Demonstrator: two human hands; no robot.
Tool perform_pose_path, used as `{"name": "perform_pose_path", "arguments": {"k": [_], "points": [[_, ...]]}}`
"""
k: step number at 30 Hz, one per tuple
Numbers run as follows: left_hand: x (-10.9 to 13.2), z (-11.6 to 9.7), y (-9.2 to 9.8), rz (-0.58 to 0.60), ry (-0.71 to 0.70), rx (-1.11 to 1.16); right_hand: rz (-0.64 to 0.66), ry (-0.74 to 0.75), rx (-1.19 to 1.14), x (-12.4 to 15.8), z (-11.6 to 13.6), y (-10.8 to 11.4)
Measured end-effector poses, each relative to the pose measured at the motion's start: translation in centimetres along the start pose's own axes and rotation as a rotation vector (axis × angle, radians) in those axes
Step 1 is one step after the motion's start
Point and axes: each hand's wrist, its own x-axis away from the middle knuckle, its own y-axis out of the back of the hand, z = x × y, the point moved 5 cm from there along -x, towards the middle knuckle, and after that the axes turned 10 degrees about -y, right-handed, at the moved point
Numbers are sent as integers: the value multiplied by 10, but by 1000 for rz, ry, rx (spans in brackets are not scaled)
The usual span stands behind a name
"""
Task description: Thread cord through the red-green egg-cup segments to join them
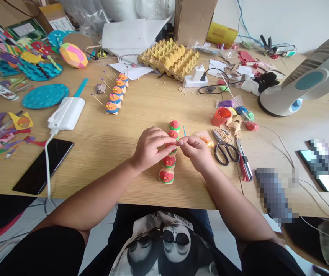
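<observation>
Both hands meet above a strip of egg-carton cups (169,162) with red tops, green bands and small faces. My left hand (153,148) is closed in a pinch over the strip's middle, hiding part of it. My right hand (196,151) pinches at the same spot from the other side, fingertips touching or nearly so. Whatever lies between the fingers is too small to make out. A thin blue stick (184,130) lies just beyond the right hand. A second strip of cups (115,98), orange and blue with pin-like sticks, stands farther back on the left.
Right of my hands lie black-handled scissors (226,148), a utility knife (244,161) and a red cup (221,116). A yellow egg tray (170,57) and power strip (195,79) stand behind. To the left are a power bank (68,113), phone (44,165) and paper scraps.
</observation>
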Motion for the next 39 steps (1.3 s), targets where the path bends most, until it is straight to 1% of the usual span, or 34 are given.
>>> {"name": "perform_pose_path", "arguments": {"k": [4,7,13,17,22,28,34,39], "points": [[-1,-1,1,6,3,-10,-8,27,81,2,5,-2],[-2,-2,2,-2,-1,-5,-11,33,98,3,6,-2],[-1,1,2,-4,49,-10,1,-2,53,4,5,-1],[1,2,0,13,69,-12,-7,9,65,4,6,-1],[0,1,0,28,60,-25,13,8,81,5,9,-3],[-3,-1,3,-19,33,-13,9,-33,0,3,3,-2],[-2,-1,4,-24,66,2,-4,-44,-39,0,-3,1],[-2,0,3,-10,63,7,30,-63,-19,2,0,-1]]}}
